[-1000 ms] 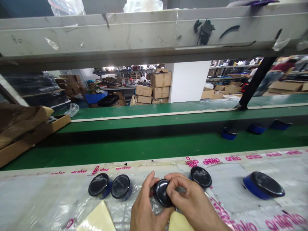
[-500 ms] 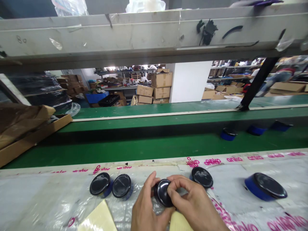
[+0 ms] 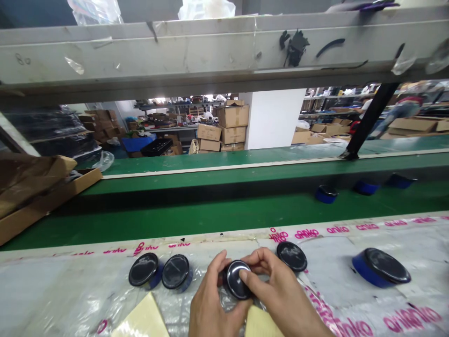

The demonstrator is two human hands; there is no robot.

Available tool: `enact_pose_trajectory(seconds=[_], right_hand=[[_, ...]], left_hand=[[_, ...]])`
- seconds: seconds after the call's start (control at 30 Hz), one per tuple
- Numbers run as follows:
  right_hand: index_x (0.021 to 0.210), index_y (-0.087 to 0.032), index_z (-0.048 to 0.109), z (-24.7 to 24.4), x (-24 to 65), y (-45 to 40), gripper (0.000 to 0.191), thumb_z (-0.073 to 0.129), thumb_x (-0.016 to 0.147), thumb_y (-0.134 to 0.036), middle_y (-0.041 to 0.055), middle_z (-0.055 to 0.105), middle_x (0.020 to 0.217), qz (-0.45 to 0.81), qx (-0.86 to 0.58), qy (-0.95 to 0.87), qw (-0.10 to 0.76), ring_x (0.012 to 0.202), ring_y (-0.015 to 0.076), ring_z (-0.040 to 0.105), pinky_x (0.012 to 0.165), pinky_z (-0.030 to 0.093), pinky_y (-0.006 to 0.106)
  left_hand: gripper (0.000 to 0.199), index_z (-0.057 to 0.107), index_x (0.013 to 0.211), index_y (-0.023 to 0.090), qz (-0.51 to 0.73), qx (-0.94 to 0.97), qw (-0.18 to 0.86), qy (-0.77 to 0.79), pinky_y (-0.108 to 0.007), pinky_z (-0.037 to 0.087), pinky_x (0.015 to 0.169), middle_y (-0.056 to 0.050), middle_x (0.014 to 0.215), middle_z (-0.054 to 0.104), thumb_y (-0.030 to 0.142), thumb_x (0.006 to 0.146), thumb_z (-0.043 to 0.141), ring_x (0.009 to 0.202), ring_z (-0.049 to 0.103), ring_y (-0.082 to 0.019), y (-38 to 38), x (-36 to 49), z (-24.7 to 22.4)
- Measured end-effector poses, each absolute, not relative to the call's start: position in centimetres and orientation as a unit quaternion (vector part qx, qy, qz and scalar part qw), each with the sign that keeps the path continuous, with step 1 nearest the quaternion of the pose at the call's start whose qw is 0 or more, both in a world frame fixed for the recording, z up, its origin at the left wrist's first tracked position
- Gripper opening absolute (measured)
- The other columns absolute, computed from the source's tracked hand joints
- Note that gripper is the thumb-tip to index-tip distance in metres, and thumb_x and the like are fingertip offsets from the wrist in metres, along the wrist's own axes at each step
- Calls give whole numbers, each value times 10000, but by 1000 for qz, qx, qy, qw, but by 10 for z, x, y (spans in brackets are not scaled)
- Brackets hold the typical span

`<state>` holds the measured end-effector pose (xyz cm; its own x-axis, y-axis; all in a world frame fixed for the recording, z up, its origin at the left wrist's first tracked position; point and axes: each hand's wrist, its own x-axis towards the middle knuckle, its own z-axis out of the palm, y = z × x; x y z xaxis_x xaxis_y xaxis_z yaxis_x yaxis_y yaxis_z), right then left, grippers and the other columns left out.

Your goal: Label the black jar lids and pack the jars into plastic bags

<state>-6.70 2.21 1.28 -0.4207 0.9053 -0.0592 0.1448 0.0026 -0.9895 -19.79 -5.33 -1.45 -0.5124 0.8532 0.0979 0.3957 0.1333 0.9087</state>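
Both hands hold a round glossy black disc (image 3: pixel 238 280) with a dark rim, just above the plastic-covered bench (image 3: pixel 63 292). My left hand (image 3: pixel 210 299) grips its left side, and my right hand (image 3: pixel 277 292) pinches its right side. Several similar discs with blue undersides lie nearby: two to the left (image 3: pixel 143 269) (image 3: pixel 175 271), one just beyond my right hand (image 3: pixel 292 256), and a larger-looking one farther right (image 3: pixel 381 266). Pale yellow sheets (image 3: pixel 142 319) (image 3: pixel 261 325) lie under and left of my hands.
Beyond the bench runs a green conveyor belt (image 3: pixel 210 215) carrying three blue-based discs (image 3: pixel 326 194) at the right. A cardboard tray (image 3: pixel 38 206) sits at the left. A grey steel beam (image 3: pixel 140 56) crosses above, with stacked cartons (image 3: pixel 233 126) and a person (image 3: pixel 400 110) behind.
My fingers have shifted on the black disc, and it has turned slightly in my hands. The whole view has moved a little, while the discs on the bench stay in place.
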Motion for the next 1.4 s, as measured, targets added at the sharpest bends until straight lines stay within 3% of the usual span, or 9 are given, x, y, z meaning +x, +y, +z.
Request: enact_pose_trajectory(seconds=[0.17,0.4,0.53,0.63,0.73,0.87,1.1,1.23,1.4], right_hand=[[989,-198,630,11,-66,23,263,549,923,-440,62,731,935,569,-417,-620,343,897,229,690,780,529,314],[1019,-205,629,17,-70,22,233,549,929,-404,63,732,982,500,-424,-688,310,937,238,681,828,511,336],[1154,-231,609,41,-53,22,344,425,1001,-479,73,717,1096,476,-419,-696,337,1058,237,659,891,501,343],[1146,-261,626,63,-29,21,324,444,991,-480,58,710,1122,411,-399,-739,353,979,223,674,816,516,327],[1129,-256,653,61,-8,15,266,527,929,-379,70,726,1095,337,-364,-828,260,898,252,692,740,507,342],[1192,-236,649,22,-1,3,433,661,760,-273,106,733,1107,305,-396,-862,89,963,345,694,731,486,373],[1193,-227,612,-1,-8,1,513,638,683,-177,61,736,1086,371,-421,-821,107,816,245,708,674,421,289],[1176,-216,622,3,-7,6,481,602,704,-128,21,751,943,421,-418,-798,107,701,177,677,612,395,250],[1149,-209,638,0,-7,8,425,583,736,-128,-1,742,858,465,-407,-777,120,666,158,649,581,384,236]], left_hand=[[691,532,1332,273,497,422,254,714,-409,540,953,-37,1249,701,247,659,684,1053,699,-255,-54,-198,-9],[660,546,1312,258,506,408,265,712,-427,514,998,-53,1263,702,306,677,718,1124,674,-273,-51,-197,-1],[632,579,1297,239,503,416,282,704,-431,481,1041,-68,1284,691,277,678,704,1166,649,-285,-50,-197,5],[616,586,1305,229,489,429,290,702,-441,459,1056,-76,1313,668,276,701,700,1185,627,-292,-49,-201,7],[637,558,1336,216,459,443,314,703,-433,457,1052,-85,1322,657,269,716,694,1165,631,-286,-49,-206,13],[654,534,1343,190,419,464,334,705,-394,470,1046,-104,1330,646,233,710,691,1169,636,-271,-43,-204,26],[668,462,1414,178,407,513,254,712,-414,471,1067,-121,1387,609,224,770,637,1213,625,-266,-4,-186,23],[734,413,1474,183,394,543,221,708,-457,365,1170,-128,1494,510,222,779,644,1382,480,-278,-3,-189,20],[656,378,1510,340,248,675,74,691,-495,296,1211,-13,1671,206,283,888,578,1523,228,-255,-20,-195,32]])
